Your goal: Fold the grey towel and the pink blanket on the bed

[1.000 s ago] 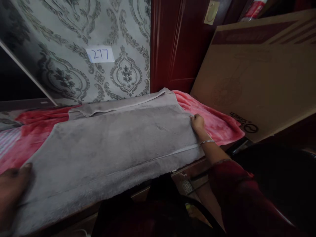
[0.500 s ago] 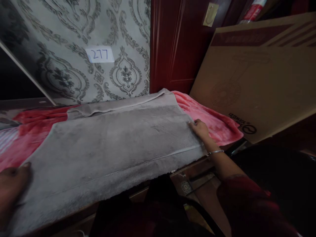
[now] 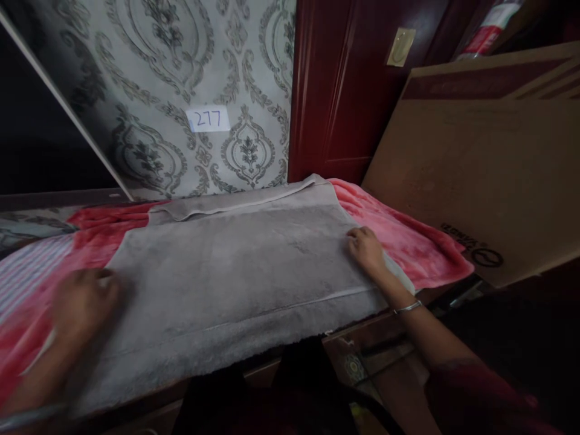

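Observation:
A grey towel (image 3: 235,266) lies spread flat over a red and pink blanket (image 3: 408,235) on a surface. My right hand (image 3: 366,249) rests on the towel's right edge with fingers curled on the cloth; a bangle sits on that wrist. My left hand (image 3: 81,302), blurred, lies on the towel's left edge where it meets the blanket. Whether either hand pinches the cloth cannot be told. The towel's far edge is folded over near the wall.
A large cardboard box (image 3: 489,175) leans at the right, against a dark red door (image 3: 344,90). Patterned wallpaper with a paper label "277" (image 3: 207,119) stands behind. The towel's near edge overhangs the wooden front edge (image 3: 353,329).
My left hand has moved right and forward onto the towel's left edge. My right hand slid a little toward me along the right edge. The camera shifted slightly left.

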Tool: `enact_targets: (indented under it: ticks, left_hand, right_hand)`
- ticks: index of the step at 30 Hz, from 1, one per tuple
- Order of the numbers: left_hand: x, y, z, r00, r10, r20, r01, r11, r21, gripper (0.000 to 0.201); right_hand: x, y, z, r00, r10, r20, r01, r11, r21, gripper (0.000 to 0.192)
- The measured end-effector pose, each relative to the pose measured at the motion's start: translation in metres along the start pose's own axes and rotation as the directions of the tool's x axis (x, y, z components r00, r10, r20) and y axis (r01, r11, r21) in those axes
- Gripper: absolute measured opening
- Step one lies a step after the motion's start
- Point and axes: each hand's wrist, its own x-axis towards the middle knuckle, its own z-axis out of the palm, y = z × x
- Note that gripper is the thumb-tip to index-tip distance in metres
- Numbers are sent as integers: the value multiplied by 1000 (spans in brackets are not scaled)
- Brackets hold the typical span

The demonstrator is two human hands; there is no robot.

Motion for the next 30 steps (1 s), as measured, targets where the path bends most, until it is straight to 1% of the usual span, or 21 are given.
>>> enact_targets:
  ticks: [1,2,3,4,5,6,7,8,9,11,12,13,15,16,18,19,20,22,24,27,30]
  left_hand:
    - [1,29,-3,994,100,39,-95,989,-110,37]
    - [2,60,-4,970,227,84,-201,949,-241,32]
    - [2,91,-2,925,366,105,-308,882,-358,30]
    - [4,119,1,864,493,99,-408,802,-436,30]
    - [5,144,6,774,624,105,-510,713,-480,30]
    - [8,164,12,687,717,116,-587,642,-493,29]
    - [12,178,17,620,768,160,-638,612,-467,26]
    - [17,186,22,633,746,208,-645,656,-392,24]
    - [23,189,27,686,684,249,-617,727,-300,23]
    - [38,185,32,834,486,262,-472,874,-116,28]
    - [44,181,34,889,388,243,-387,921,-57,33]
    - [50,179,35,921,321,222,-324,946,-25,36]
    - [56,180,38,924,323,203,-323,946,-38,39]
    - [57,185,41,900,386,202,-379,922,-76,40]
    - [55,199,50,806,548,225,-519,836,-177,47]
    - [54,205,55,759,603,246,-562,797,-220,52]
    - [53,211,61,725,631,275,-580,775,-250,56]
    - [56,215,71,699,630,339,-570,777,-266,61]
    - [64,210,78,708,597,376,-546,801,-244,63]
    - [85,190,82,797,453,400,-434,889,-144,64]
    - [108,160,84,866,285,411,-285,956,-62,65]
  right_hand:
    - [0,-19,6,991,-134,13,133,988,79,23]
    - [0,-39,13,965,-261,41,252,955,156,21]
    - [1,-59,21,925,-373,70,351,911,218,20]
    - [2,-77,29,873,-473,117,433,863,261,20]
    - [4,-92,37,829,-531,178,477,836,272,19]
    - [7,-103,44,802,-549,235,492,830,262,18]
    - [12,-109,49,797,-535,280,484,843,234,18]
    - [17,-111,53,814,-494,305,455,869,193,18]
    - [22,-111,55,843,-440,308,414,898,151,20]
    - [32,-105,55,899,-341,275,330,940,86,26]
    - [36,-103,55,916,-305,260,299,952,63,27]
    - [38,-104,54,926,-284,249,281,958,50,28]
    - [39,-112,56,912,-333,239,327,943,67,29]
    - [40,-118,58,882,-404,242,392,915,95,30]
    - [43,-128,65,792,-544,277,525,838,146,35]
    - [47,-128,70,764,-566,310,549,823,149,39]
    - [53,-126,74,764,-544,347,535,835,129,41]
    - [67,-111,80,832,-394,390,415,909,34,45]
    - [79,-90,83,897,-236,373,277,959,-60,48]
    - [84,-66,88,939,-112,326,164,977,-135,52]
    - [79,-59,94,963,-55,265,107,977,-187,53]
